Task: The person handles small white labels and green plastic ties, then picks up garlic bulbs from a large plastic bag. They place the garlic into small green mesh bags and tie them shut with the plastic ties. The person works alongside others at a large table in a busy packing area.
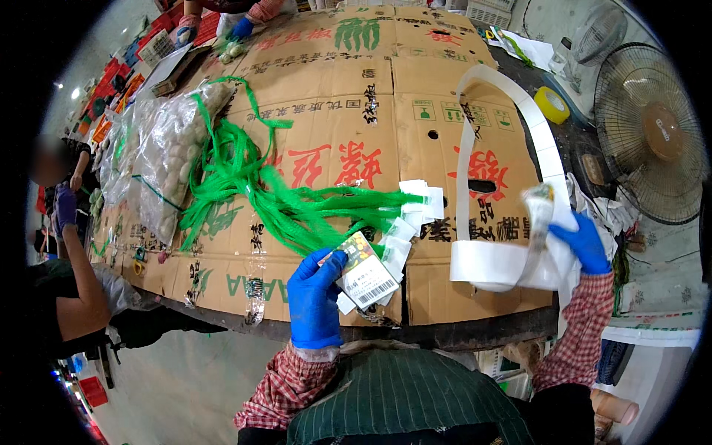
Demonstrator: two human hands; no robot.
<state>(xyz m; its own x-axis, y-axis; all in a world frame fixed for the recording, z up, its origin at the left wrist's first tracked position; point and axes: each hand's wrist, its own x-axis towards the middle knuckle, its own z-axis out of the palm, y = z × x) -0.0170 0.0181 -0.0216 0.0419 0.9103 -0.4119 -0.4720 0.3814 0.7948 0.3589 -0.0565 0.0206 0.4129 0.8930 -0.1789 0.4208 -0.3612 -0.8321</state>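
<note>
My left hand (318,295), in a blue glove, pinches a printed label (367,272) with a barcode and a coloured picture. Under and beyond it lie green mesh net strips (334,206), their right ends carrying white tags (413,214). At the right, my right hand (584,242), also gloved in blue, is at a long white strip of labels (473,264); the strip loops up over the cardboard. Blurred printed material (538,206) stands beside that hand's fingers. Whether these fingers grip the strip is not plain.
Flattened cardboard (356,128) covers the table. Clear bags of pale round produce (172,161) lie at left. A yellow tape roll (552,104) and a fan (656,133) stand at right. One person (78,250) is at left; another person's gloved hands (242,29) are at the far edge.
</note>
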